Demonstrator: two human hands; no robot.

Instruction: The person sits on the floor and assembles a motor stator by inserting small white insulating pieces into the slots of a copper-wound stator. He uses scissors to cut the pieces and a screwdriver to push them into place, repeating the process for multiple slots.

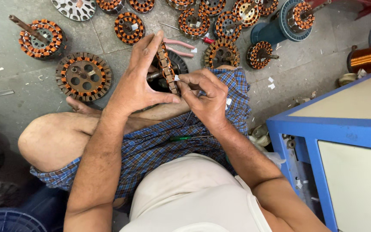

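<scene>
Stator core held edge-on above the lap, insulation slip at its slots.

Left hand (pixel 136 83) clasps one bare stator core (pixel 166 68) upright, thumb beneath, presenting the slots; right hand (pixel 205 96) pinches a white paper slip (pixel 176 77) against them. Floor (pixel 18 107): about twelve copper-wound stators (pixel 41 38), one green screwdriver (pixel 187 138) on the lap, one pink-handled pliers (pixel 181 47), two copper wire spools (pixel 368 58).

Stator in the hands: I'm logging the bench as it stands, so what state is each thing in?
Stator: bare of copper, held upright on edge.
Left hand: gripping the stator.
Right hand: pinching a white slip at its rim.
Floor stators: wound, lying flat.
Screwdriver: resting on lap.
</scene>
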